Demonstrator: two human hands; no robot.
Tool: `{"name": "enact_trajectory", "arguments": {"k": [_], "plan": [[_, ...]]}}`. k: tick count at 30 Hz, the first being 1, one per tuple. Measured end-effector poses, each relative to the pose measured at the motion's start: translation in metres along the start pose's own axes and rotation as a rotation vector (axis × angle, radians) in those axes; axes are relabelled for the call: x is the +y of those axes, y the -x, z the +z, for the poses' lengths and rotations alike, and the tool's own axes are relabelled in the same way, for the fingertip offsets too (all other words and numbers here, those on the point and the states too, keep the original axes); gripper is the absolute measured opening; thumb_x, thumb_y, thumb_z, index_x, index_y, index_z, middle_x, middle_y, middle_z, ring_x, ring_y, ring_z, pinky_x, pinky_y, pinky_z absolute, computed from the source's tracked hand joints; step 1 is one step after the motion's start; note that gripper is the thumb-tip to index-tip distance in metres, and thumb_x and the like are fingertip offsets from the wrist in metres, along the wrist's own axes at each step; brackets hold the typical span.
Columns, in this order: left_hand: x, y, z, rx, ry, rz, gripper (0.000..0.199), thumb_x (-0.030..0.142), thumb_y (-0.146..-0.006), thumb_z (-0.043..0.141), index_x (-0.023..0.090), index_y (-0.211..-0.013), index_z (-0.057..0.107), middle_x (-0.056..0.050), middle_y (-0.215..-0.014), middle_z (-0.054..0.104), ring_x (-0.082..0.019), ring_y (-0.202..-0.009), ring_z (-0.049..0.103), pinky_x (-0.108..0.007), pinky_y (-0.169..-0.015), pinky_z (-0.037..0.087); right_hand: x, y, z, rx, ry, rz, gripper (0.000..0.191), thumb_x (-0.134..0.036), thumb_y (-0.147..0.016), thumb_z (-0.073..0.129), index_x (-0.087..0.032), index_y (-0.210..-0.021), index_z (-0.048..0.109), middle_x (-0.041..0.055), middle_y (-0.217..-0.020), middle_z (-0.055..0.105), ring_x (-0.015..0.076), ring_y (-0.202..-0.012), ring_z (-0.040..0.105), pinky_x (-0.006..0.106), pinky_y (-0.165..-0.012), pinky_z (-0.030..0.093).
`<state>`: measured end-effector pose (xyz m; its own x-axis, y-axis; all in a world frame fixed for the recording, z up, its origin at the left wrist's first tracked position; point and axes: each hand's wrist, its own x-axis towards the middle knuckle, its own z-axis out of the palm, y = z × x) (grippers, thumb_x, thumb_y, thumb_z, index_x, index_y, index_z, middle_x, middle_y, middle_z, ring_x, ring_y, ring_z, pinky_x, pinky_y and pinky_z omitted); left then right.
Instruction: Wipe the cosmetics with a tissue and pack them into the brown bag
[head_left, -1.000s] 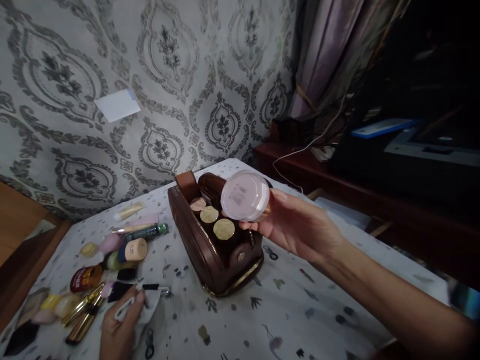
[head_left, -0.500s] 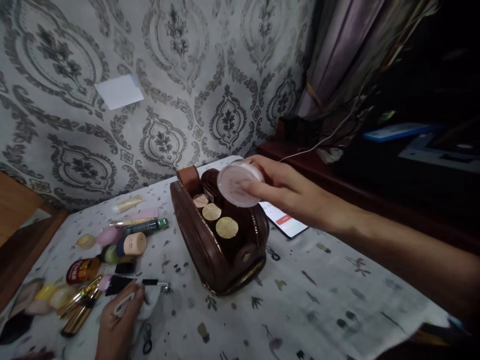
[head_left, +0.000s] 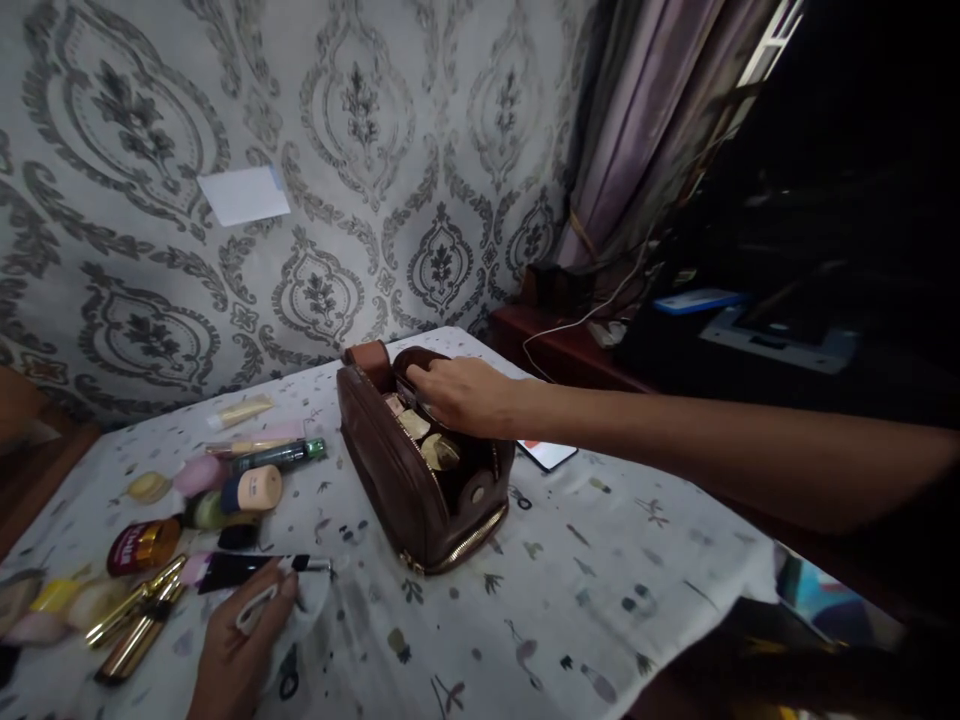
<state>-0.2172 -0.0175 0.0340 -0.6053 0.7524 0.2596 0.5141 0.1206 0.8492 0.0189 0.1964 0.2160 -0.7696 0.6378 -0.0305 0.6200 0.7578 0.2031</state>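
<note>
Brown bag [head_left: 382, 480]: it stands on the table [head_left: 525, 590] near the middle, with its top open and its gold zipper [head_left: 476, 537] drawn apart.
Right hand [head_left: 457, 392]: it reaches from the right side into the mouth of the bag, the back of the hand turned upward.
Right fingers: they are bent downward, and the tips are hidden in the bag, so I cannot tell whether they grasp something.
Inside the bag: three yellowish round tops show in a row, and the nearest one [head_left: 441, 452] is tilted.
Left hand [head_left: 244, 630]: it is low at the front, to the left of the bag and well apart from it.
Left fingers: they are curled around a white object [head_left: 257, 608], whose exact shape is not clear.
Black item with pink end [head_left: 232, 572]: it lies just behind the left hand; whether they touch, I cannot tell.
Phone [head_left: 549, 455]: it lies to the right of the bag, partly covered by the right forearm.
Cosmetics at left: a red jar [head_left: 124, 550], a dark green tube [head_left: 277, 457] and a beige-capped bottle [head_left: 259, 488] lie on the patterned cloth.
</note>
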Motion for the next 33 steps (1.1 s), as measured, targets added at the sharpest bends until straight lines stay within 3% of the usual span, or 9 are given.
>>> {"name": "enact_trajectory", "arguments": {"k": [5,10,21,27,33], "plan": [[0.002,0.001,0.000,-0.017,0.019,0.012,0.053,0.072,-0.060,0.073,0.021,-0.073,0.078,-0.007,-0.075,0.077,-0.029,-0.080,0.073,-0.030,-0.060,0.059,-0.003,-0.010,0.009,-0.070,0.047,0.039,0.031,-0.013,-0.096,0.045,-0.009,-0.124,0.058,0.0209,-0.115,0.066,0.0275,-0.101,0.068,0.032,-0.076,0.052],[0.003,0.000,0.001,-0.036,0.009,-0.003,0.057,0.075,-0.059,0.072,0.020,-0.073,0.079,-0.009,-0.077,0.078,-0.030,-0.081,0.074,-0.031,-0.061,0.060,-0.006,-0.014,0.019,-0.106,0.077,0.022,0.034,-0.007,-0.091,0.051,-0.005,-0.123,0.061,0.0252,-0.123,0.060,0.0278,-0.103,0.068,0.031,-0.078,0.053],[-0.005,-0.006,-0.004,-0.208,0.004,0.022,0.046,0.067,-0.064,0.074,0.022,-0.071,0.080,-0.009,-0.085,0.080,-0.032,-0.087,0.075,-0.035,-0.074,0.062,0.001,-0.019,0.024,-0.166,0.158,-0.079,0.031,-0.012,-0.082,0.067,-0.006,-0.112,0.068,0.0220,-0.118,0.062,0.0304,-0.110,0.061,0.034,-0.086,0.051],[-0.004,-0.006,-0.003,-0.218,0.001,0.050,0.044,0.067,-0.063,0.075,0.023,-0.064,0.077,-0.008,-0.078,0.079,-0.031,-0.082,0.074,-0.035,-0.076,0.062,0.004,-0.023,0.033,-0.167,0.173,-0.113,0.030,-0.006,-0.085,0.059,-0.004,-0.114,0.068,0.0236,-0.119,0.061,0.0311,-0.108,0.060,0.035,-0.081,0.053],[0.003,-0.006,-0.001,-0.136,0.012,0.022,0.047,0.069,-0.057,0.077,0.023,-0.066,0.077,-0.008,-0.076,0.078,-0.032,-0.084,0.074,-0.036,-0.070,0.062,0.008,-0.025,0.042,-0.162,0.153,-0.165,0.028,-0.006,-0.088,0.054,-0.004,-0.111,0.069,0.0233,-0.116,0.063,0.0330,-0.108,0.061,0.037,-0.080,0.054]]}}
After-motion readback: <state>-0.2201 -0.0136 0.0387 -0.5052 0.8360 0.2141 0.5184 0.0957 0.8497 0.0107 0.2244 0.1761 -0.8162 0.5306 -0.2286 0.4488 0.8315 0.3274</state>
